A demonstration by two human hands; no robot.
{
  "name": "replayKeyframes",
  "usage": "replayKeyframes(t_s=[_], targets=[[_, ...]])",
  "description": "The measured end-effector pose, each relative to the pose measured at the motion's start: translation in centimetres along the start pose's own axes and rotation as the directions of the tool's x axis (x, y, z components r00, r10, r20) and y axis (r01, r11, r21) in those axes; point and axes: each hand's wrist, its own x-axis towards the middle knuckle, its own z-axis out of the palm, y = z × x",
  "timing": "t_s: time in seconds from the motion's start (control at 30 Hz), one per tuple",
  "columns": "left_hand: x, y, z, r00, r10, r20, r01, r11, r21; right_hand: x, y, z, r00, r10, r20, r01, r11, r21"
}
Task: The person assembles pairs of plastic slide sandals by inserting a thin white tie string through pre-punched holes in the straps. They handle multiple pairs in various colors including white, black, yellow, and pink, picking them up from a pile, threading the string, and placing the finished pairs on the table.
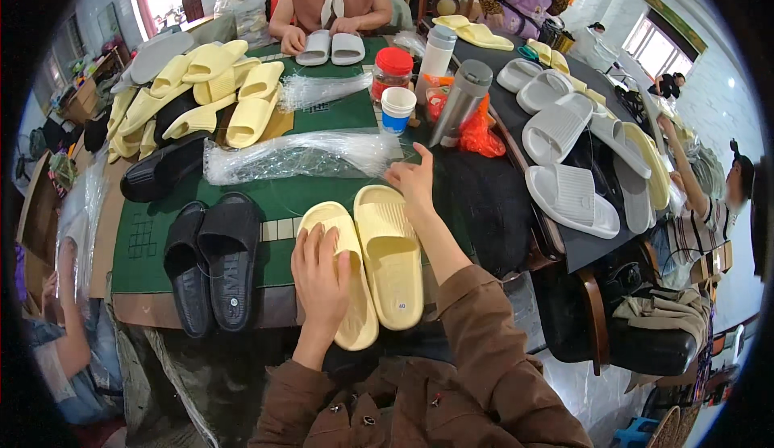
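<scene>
A pair of pale yellow slippers stands upright, toes away from me, at the table's near edge. My left hand (319, 283) is over the left yellow slipper (359, 319), its fingers curved across the strap and gripping it. The right yellow slipper (397, 287) is beside it, untouched. Beyond the pair, my right hand (413, 180) reaches the right end of a bundle of clear plastic strands (298, 156). Its index finger sticks out while the thumb and other fingers pinch at the strand ends. To the left, black slippers (228, 263) stand side by side.
Yellow slippers (211, 60) are heaped at the back left. A paper cup (397, 109), a red-lidded jar (391, 73) and a steel flask (463, 101) stand beyond my right hand. Grey slippers (558, 130) cover the right-hand table. Across, a person handles grey slippers (330, 47).
</scene>
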Motion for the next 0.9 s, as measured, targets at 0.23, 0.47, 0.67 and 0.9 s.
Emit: replayKeyframes(t_s=[0.23, 0.47, 0.67, 0.9], targets=[[-0.2, 1.4, 1.2, 1.000, 0.020, -0.010, -0.019, 1.000, 0.021, 2.6, 0.5, -0.6, 0.999, 0.050, -0.001, -0.050, 0.998, -0.027], [-0.3, 1.2, 1.2, 0.999, 0.033, 0.007, -0.033, 0.999, 0.028, 2.9, 1.6, -0.3, 0.998, 0.019, -0.053, -0.035, 0.948, -0.317], [-0.2, 1.4, 1.1, 0.999, 0.027, 0.024, -0.027, 0.999, 0.018, 4.0, 3.5, -0.6, 0.999, -0.050, 0.002, 0.045, 0.867, -0.496], [-0.3, 1.5, 1.3, 0.999, 0.008, 0.041, -0.007, 1.000, -0.017, 4.4, 3.9, -0.9, 0.996, -0.071, -0.055, 0.043, 0.912, -0.407]])
